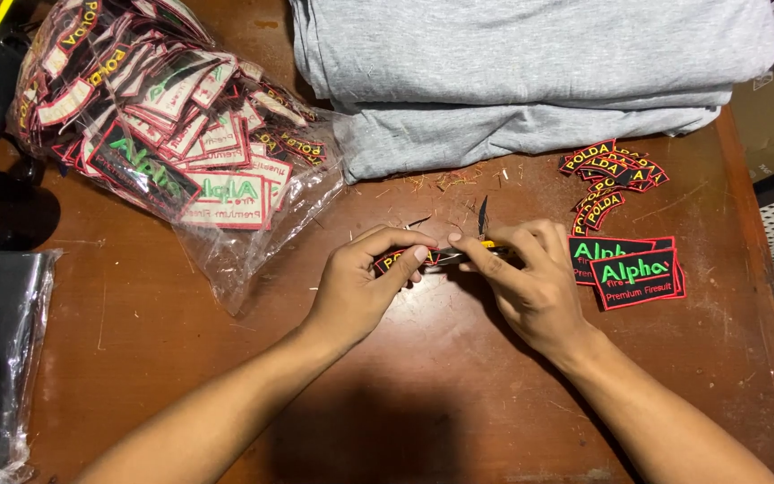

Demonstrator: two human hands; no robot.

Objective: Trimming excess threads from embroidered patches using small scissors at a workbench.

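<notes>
Both hands [445, 269] pinch a small patch [398, 261] between them.

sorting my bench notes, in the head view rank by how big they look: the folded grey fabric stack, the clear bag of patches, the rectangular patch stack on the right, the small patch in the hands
1. Folded grey fabric stack, partly cut off by the frame.
2. Clear bag of patches.
3. Rectangular patch stack.
4. Small patch pinched in the left hand, mostly hidden by fingers.

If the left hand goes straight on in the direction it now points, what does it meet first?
The left hand points up and right, pinching a small black curved embroidered patch. Straight ahead, its fingertips almost at once meet the right hand, which holds a small yellow-handled cutting tool. Depth is unclear, but they seem level.
</notes>
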